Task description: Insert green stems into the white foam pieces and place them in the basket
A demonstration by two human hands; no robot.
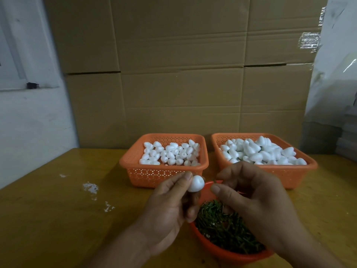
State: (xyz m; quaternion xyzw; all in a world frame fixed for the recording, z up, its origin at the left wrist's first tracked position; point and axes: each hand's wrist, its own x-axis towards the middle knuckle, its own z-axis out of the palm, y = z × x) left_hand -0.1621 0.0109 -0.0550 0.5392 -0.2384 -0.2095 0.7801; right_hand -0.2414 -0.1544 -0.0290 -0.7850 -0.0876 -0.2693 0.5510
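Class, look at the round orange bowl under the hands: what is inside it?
The round orange plastic bowl holds a heap of short green stems. The right hand covers part of it, and its bottom is hidden.

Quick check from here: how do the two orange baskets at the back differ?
The left basket holds fewer foam pieces, lying low in roughly one layer with the far wall showing above them; the right basket is heaped to about rim height. Pieces in the left basket look smaller, while those in the right basket look larger. Both are orange, perforated, squarish, and side by side on the wooden table.
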